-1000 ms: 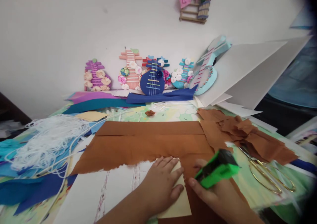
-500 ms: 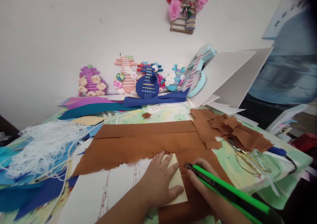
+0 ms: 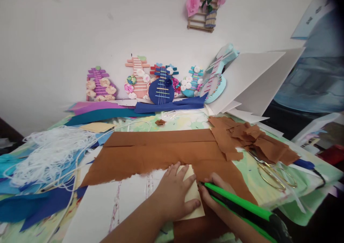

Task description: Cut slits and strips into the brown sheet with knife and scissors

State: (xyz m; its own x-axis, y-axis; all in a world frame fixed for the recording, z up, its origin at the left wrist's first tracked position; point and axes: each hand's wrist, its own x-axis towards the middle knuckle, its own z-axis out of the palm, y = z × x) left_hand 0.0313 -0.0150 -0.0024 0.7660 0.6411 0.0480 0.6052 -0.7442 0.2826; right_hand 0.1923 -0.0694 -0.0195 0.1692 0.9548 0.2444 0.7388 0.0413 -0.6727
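Note:
My left hand [image 3: 174, 196] lies flat with its fingers spread, pressing on a cream card [image 3: 194, 192]. Under the card are brown crepe paper [image 3: 172, 155] and a white sheet [image 3: 94, 210] streaked with reddish lines. In my right hand [image 3: 213, 194] is a green utility knife [image 3: 242, 200], its tip end at the card's right edge over the brown paper. The fingers of that hand wrap round the front of the handle; the blade is too small to make out.
Gold-handled scissors [image 3: 272, 175] lie at the right, beside torn brown scraps [image 3: 252, 135]. White cord [image 3: 57, 149] is heaped on blue paper [image 3: 34, 207] at the left. Decorated toy lutes [image 3: 161, 89] lean on the wall, with white boards [image 3: 249, 74] to their right.
The knife's tip has come closer to the card's right edge, and its handle has swung down and left with my right hand. My left hand keeps its place on the card.

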